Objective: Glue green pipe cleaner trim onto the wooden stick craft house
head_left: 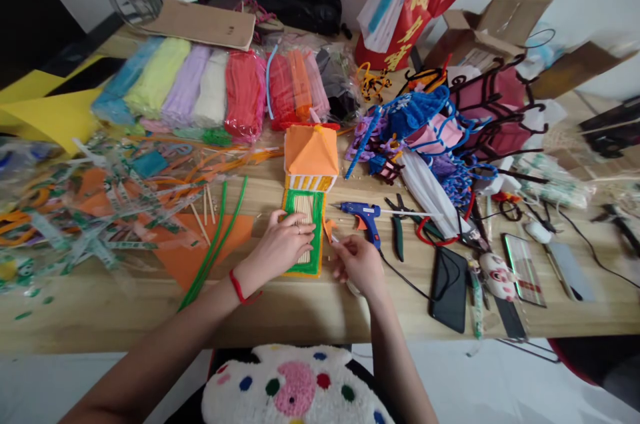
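Note:
A small craft house with an orange pitched roof (311,152) and striped yellow-and-white walls stands mid-table. In front of it lies a green panel (314,254) edged in orange, with a row of pale wooden sticks (303,205) down its middle. My left hand (289,237) rests across this panel, fingers stretched out over the sticks. Beside the panel's right edge, my right hand (357,263) is closed in a pinch at a small orange piece (329,229); a greyish sliver shows at the fingertips, too small to name. A blue hot glue gun (367,216) lies just beyond that hand.
Green-handled pliers (397,237) and a black phone (449,291) lie to the right. Green pipe cleaners (215,247), an orange sheet (175,257) and tangled scraps spread leftward. Bundled pipe cleaners (210,87) line the back, near blue lantern-like crafts (420,114) and a cardboard box (480,31).

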### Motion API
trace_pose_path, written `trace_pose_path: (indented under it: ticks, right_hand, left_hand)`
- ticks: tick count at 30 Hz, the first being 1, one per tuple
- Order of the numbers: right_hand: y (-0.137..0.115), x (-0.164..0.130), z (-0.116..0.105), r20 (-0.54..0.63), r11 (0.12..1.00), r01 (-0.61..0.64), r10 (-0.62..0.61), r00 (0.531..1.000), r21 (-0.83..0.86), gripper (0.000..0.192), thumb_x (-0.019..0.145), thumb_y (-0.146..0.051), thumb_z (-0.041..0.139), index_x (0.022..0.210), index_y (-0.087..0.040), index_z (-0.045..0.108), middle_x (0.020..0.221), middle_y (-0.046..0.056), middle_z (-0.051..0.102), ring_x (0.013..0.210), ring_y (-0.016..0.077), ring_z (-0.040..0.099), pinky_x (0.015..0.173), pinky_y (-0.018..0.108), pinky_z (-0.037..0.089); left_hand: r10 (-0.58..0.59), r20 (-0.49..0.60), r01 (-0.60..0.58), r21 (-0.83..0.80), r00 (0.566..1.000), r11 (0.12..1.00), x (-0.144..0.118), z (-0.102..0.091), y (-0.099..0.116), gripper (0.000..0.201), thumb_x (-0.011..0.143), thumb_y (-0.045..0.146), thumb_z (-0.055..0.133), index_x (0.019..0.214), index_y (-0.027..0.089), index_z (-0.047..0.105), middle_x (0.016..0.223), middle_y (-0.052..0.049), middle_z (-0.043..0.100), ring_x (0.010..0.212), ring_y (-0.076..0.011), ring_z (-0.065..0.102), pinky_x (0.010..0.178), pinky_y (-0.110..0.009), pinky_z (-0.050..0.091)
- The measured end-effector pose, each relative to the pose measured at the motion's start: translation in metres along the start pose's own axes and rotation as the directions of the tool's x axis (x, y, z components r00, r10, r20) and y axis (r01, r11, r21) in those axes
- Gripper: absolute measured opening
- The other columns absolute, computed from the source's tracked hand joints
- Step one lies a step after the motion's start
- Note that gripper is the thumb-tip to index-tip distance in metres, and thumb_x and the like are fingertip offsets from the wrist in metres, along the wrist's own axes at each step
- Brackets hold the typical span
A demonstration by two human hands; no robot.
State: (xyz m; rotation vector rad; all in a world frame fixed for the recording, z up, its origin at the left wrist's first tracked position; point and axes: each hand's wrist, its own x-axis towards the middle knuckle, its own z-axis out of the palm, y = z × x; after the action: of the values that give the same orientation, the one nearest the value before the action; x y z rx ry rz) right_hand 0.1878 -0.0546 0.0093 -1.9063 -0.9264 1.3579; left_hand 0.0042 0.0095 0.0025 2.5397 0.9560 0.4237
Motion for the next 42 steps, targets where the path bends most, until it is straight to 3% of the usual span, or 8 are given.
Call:
trace_pose_path:
  ticks: [2,4,8,15,26,34,37,42]
  right_hand:
    - [0.002,0.003,-0.017,-0.266,0.989,0.048,-0.084,0.96,-0.138,0.033,0.078,-0.053,0.053,0.077,-0.021,0.055,0.064,0.002,0.066,0.045,0.0169,0.058,0.043,0.026,0.042]
    - [0.004,0.01,-0.033,-0.472,0.931,0.057,-0.235,0.849,-0.361,0.036,0.08,-0.055,0.05,0.073,-0.02,0.057,0.067,0.006,0.065,0.061,0.0208,0.061,0.059,0.031,0.046]
    - [0.012,0.028,-0.049,-0.535,0.799,0.023,-0.423,0.731,-0.601,0.04,0.078,-0.056,0.053,0.082,-0.016,0.059,0.086,0.015,0.066,0.089,0.0301,0.059,0.08,0.041,0.043]
    - [0.025,0.048,-0.035,-0.5,0.763,-0.007,-0.416,0.76,-0.646,0.051,0.069,-0.055,0.065,0.097,-0.013,0.059,0.092,0.017,0.062,0.091,0.0313,0.057,0.08,0.041,0.043]
    - [0.02,0.051,-0.023,-0.565,0.769,-0.123,-0.341,0.751,-0.627,0.053,0.067,-0.051,0.066,0.102,-0.013,0.054,0.101,0.018,0.059,0.099,0.0348,0.054,0.079,0.042,0.042]
    - [0.009,0.028,-0.036,-0.518,0.892,0.027,-0.287,0.806,-0.452,0.04,0.064,-0.044,0.064,0.091,-0.017,0.055,0.092,0.01,0.058,0.084,0.0256,0.057,0.077,0.036,0.045]
    - [0.006,0.019,-0.041,-0.516,0.896,0.057,-0.304,0.801,-0.441,0.042,0.062,-0.044,0.064,0.092,-0.018,0.053,0.092,0.008,0.056,0.085,0.0245,0.056,0.078,0.035,0.045]
    - [-0.002,0.01,-0.039,-0.528,0.888,0.063,-0.326,0.784,-0.455,0.041,0.062,-0.046,0.063,0.089,-0.019,0.049,0.089,0.007,0.053,0.087,0.0248,0.055,0.077,0.035,0.045]
  left_hand:
    - [-0.006,-0.002,0.006,-0.011,1.0,1.0,0.003,0.0,0.001,0.009,0.087,0.025,0.061,0.086,0.024,0.07,0.109,0.001,0.07,0.116,-0.0211,0.051,0.097,-0.046,0.023]
    - [-0.004,-0.003,0.004,-0.019,1.0,1.0,0.006,-0.001,0.001,0.012,0.088,0.024,0.059,0.082,0.024,0.07,0.105,0.002,0.071,0.114,-0.0196,0.053,0.098,-0.045,0.022]
    - [-0.003,0.024,0.003,0.004,1.0,1.0,0.014,-0.002,0.001,0.02,0.089,0.022,0.057,0.073,0.023,0.069,0.093,0.001,0.073,0.107,-0.0192,0.055,0.094,-0.043,0.023]
    - [-0.006,0.052,0.003,0.055,0.999,0.998,0.02,-0.001,0.001,0.023,0.088,0.022,0.057,0.068,0.019,0.068,0.083,-0.003,0.071,0.098,-0.0196,0.056,0.084,-0.04,0.026]
    - [0.058,0.048,-0.066,0.182,0.997,0.981,0.001,0.006,0.004,0.015,0.092,0.023,0.053,0.09,0.02,0.067,0.119,-0.004,0.065,0.112,-0.0199,0.051,0.088,-0.041,0.028]
    - [-0.04,-0.01,0.04,-0.011,0.999,0.999,0.002,0.001,0.004,0.013,0.089,0.025,0.057,0.087,0.023,0.07,0.109,-0.002,0.07,0.105,-0.0202,0.056,0.085,-0.041,0.033]
    - [-0.145,-0.098,0.138,-0.07,0.985,0.988,0.009,0.0,-0.003,0.011,0.086,0.025,0.059,0.087,0.023,0.07,0.102,-0.001,0.072,0.098,-0.0206,0.06,0.083,-0.039,0.038]
    - [-0.429,-0.246,0.361,-0.277,0.869,0.89,0.036,0.005,-0.016,0.026,0.082,0.021,0.063,0.108,0.018,0.061,0.097,-0.006,0.071,0.084,-0.0191,0.066,0.079,-0.033,0.049]
